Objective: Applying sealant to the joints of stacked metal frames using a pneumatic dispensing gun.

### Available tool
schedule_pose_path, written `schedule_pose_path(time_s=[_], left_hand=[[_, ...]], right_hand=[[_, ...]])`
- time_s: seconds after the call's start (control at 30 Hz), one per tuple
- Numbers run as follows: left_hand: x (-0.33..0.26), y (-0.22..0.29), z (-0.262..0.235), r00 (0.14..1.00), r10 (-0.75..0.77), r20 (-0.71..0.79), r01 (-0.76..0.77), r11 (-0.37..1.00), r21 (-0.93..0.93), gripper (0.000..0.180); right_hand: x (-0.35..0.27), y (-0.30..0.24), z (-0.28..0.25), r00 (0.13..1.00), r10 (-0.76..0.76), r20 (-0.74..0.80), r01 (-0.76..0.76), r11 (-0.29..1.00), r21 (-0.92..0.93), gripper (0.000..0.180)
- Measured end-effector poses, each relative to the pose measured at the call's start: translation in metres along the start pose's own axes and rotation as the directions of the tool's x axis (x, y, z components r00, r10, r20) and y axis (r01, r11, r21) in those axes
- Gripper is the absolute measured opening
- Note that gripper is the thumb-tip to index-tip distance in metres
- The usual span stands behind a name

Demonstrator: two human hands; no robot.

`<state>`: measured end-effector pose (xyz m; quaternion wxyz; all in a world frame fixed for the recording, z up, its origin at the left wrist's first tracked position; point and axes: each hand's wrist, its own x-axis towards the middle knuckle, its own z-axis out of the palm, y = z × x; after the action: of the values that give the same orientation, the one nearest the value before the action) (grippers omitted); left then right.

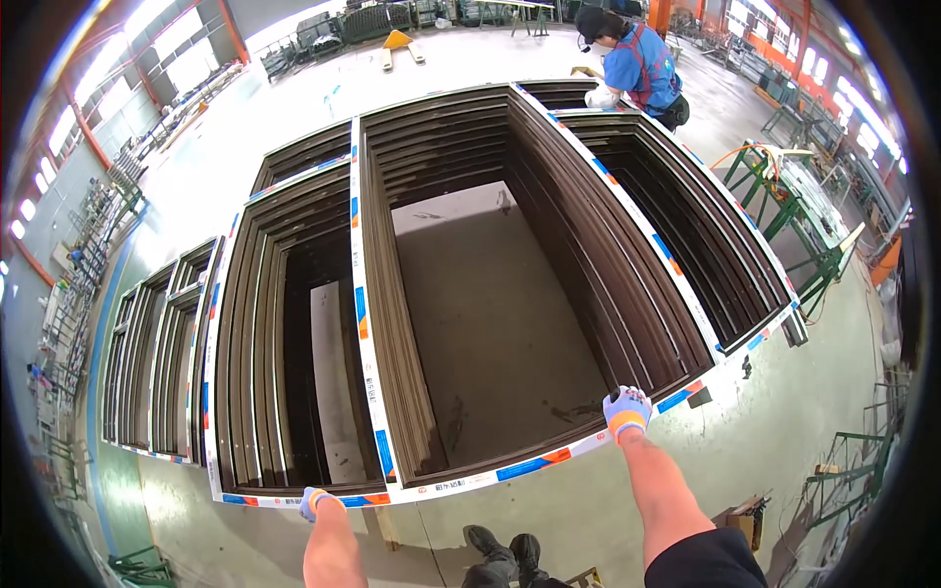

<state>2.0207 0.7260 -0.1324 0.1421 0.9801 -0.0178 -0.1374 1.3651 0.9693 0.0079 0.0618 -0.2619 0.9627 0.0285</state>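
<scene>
A tall stack of dark brown window frames (598, 235) lies flat in front of me, its top one covered with white, blue and orange protective tape. My left hand (316, 501), in a light glove with an orange cuff, grips the top window frame (470, 483) along its near edge, left of an upright bar. Farther right on that same edge, my right hand (627, 408), gloved alike, has its fingers curled over the bar. The undersides of both grips are hidden. Through the large middle opening the grey floor shows.
A co-worker (637, 69) in a blue shirt bends over the stack's far right corner. Smaller frames (162, 343) stand at the left. Green metal trestles (799, 216) are on the right, and a pallet jack (400, 49) is at the back. My shoes (502, 549) are on the floor below.
</scene>
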Motion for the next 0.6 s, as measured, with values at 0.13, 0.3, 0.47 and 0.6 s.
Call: schedule_pose_path(time_s=[0.13, 0.3, 0.47, 0.6], left_hand=[[0.037, 0.005, -0.004, 0.997, 0.008, -0.071, -0.005, 0.999, 0.035, 0.036], [0.064, 0.005, 0.034, 0.987, 0.161, -0.018, -0.113, 0.761, 0.639, 0.025], [0.070, 0.003, 0.036, 0.989, 0.108, -0.103, -0.038, 0.850, 0.525, 0.026], [0.033, 0.002, 0.005, 0.998, -0.013, -0.057, 0.022, 0.985, 0.170, 0.031]], right_hand=[[-0.001, -0.013, -0.001, 1.000, -0.023, 0.006, 0.023, 0.999, 0.035, 0.033], [0.000, -0.012, -0.002, 1.000, -0.014, 0.013, 0.014, 1.000, 0.011, 0.033], [-0.001, -0.016, -0.007, 1.000, -0.023, 0.004, 0.022, 0.999, 0.041, 0.031], [0.000, -0.011, 0.001, 1.000, -0.021, -0.007, 0.021, 0.999, 0.031, 0.030]])
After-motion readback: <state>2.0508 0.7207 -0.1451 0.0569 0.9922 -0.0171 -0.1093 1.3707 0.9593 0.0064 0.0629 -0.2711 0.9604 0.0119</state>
